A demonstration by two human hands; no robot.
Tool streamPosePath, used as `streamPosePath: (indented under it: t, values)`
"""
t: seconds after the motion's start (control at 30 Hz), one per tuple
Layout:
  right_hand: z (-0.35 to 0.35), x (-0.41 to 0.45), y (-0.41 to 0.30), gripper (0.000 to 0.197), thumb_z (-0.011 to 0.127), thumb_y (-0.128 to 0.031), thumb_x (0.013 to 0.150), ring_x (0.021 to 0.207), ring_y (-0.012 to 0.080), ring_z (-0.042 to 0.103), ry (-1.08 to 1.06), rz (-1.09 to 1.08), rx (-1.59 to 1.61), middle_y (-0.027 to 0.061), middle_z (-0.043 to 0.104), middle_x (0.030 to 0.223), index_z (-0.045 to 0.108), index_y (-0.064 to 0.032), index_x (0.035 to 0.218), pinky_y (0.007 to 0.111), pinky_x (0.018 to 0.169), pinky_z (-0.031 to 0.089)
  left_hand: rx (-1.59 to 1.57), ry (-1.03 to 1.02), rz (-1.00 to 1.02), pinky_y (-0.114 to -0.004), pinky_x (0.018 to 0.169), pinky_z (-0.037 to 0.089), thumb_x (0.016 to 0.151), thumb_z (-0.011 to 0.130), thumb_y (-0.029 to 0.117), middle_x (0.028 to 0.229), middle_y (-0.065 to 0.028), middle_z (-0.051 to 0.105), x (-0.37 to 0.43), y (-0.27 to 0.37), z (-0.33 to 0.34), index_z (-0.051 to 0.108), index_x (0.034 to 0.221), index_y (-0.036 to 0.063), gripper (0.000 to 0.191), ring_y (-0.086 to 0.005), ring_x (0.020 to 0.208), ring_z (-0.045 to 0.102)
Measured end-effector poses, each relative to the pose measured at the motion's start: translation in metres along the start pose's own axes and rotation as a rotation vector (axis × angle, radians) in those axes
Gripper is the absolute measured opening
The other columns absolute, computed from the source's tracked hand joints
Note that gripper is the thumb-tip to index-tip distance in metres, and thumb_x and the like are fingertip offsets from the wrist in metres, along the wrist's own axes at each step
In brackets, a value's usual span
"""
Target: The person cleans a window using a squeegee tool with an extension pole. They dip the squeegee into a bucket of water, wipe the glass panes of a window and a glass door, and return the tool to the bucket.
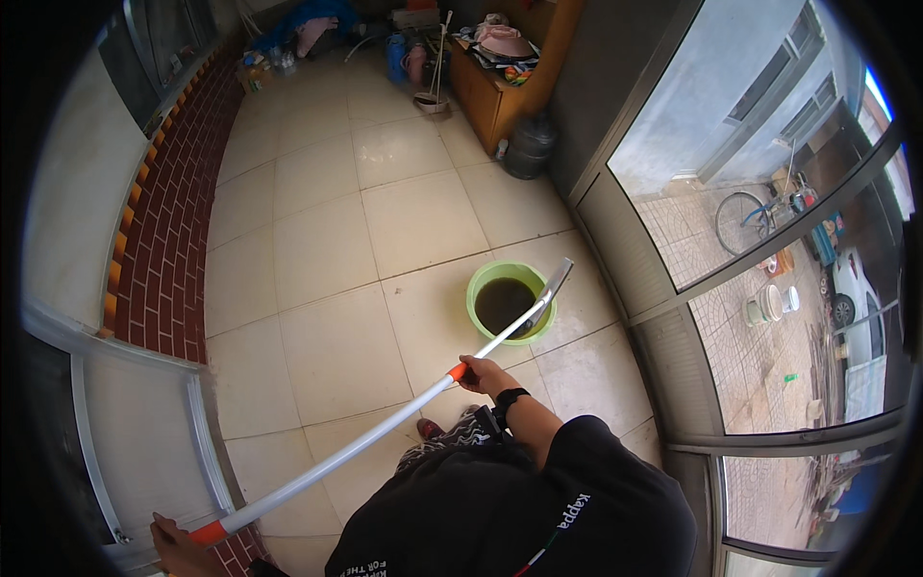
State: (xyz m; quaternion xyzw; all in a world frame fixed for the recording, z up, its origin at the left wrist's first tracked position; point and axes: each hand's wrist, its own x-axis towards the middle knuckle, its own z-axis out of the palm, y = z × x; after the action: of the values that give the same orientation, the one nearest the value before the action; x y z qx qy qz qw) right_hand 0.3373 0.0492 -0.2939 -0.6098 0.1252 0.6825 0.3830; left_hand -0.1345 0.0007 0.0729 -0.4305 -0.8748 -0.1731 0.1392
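A long white pole (360,440) with orange collars runs slantwise across my front. My right hand (484,375), below a black wristwatch, is wrapped around it at the middle orange collar. At the lower left, my left hand (175,546) grips its orange end. The pole's far end carries a flat grey head (555,286), like a squeegee, which hangs over the right side of a light green plastic basin (473,317). Dark, murky water (501,303) fills much of the basin, which stands on the tiled floor. I cannot tell whether the head touches the basin or water.
Framed glass panels (764,346) line the right side, with a yard beyond. A low brick-patterned wall (169,238) runs along the left. Farther off are a dark water jug (530,148), a wooden cabinet (476,94), a long-handled dustpan (431,103) and a blue flask (396,58).
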Motion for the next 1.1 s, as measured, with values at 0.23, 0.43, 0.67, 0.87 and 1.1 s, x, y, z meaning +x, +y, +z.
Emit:
streamPosePath:
  t: [0.23, 0.43, 0.67, 0.87, 1.1]
  values:
    - [0.006, 0.007, 0.015, 0.019, 0.054, -0.026, 0.079, 0.063, 0.0178, 0.058, 0.003, 0.023, -0.033, 0.0064, 0.058, 0.071, 0.051, -0.0073, 0.081, 0.028, 0.057, 0.049, 0.244, 0.071, 0.221, -0.038, 0.047, 0.042, 0.081, 0.044, 0.035, 0.065, -0.0128, 0.060, -0.015, -0.012, -0.002, 0.063, 0.073, 0.0051, 0.036, -0.0304, 0.053, 0.054]
    - [0.000, 0.022, 0.019, 0.019, 0.052, -0.024, 0.080, 0.062, 0.0198, 0.057, 0.038, 0.052, -0.024, 0.0075, 0.057, 0.072, 0.050, -0.0051, 0.081, 0.030, 0.059, 0.051, 0.383, -0.085, 0.228, -0.041, 0.049, 0.042, 0.082, 0.042, 0.036, 0.066, -0.0161, 0.059, -0.032, 0.003, -0.016, 0.062, 0.077, 0.0040, 0.038, -0.0319, 0.057, 0.055]
    - [-0.020, 0.028, 0.018, 0.019, 0.052, -0.024, 0.079, 0.065, 0.0198, 0.057, 0.003, 0.068, -0.004, 0.0074, 0.056, 0.074, 0.050, -0.0056, 0.082, 0.030, 0.058, 0.049, 0.352, -0.080, 0.216, -0.041, 0.048, 0.041, 0.080, 0.044, 0.035, 0.063, -0.0191, 0.057, -0.050, 0.022, -0.026, 0.062, 0.076, 0.0021, 0.038, -0.0335, 0.054, 0.054]
    - [-0.046, 0.039, 0.017, 0.019, 0.051, -0.022, 0.079, 0.065, 0.0207, 0.057, 0.031, 0.064, 0.006, 0.0088, 0.056, 0.071, 0.050, -0.0042, 0.083, 0.032, 0.056, 0.049, 0.461, -0.089, 0.302, -0.041, 0.051, 0.043, 0.078, 0.048, 0.036, 0.067, -0.0196, 0.058, -0.057, -0.005, -0.011, 0.063, 0.079, 0.0044, 0.035, -0.0317, 0.058, 0.056]
    - [-0.075, 0.033, 0.025, 0.023, 0.049, -0.024, 0.081, 0.063, 0.0219, 0.057, 0.112, 0.019, -0.008, 0.0107, 0.055, 0.072, 0.049, -0.0010, 0.085, 0.033, 0.053, 0.049, 0.208, -0.275, 0.408, -0.036, 0.055, 0.042, 0.079, 0.050, 0.024, 0.065, -0.0140, 0.056, -0.064, -0.040, 0.014, 0.057, 0.078, -0.0006, 0.025, -0.0260, 0.059, 0.055]
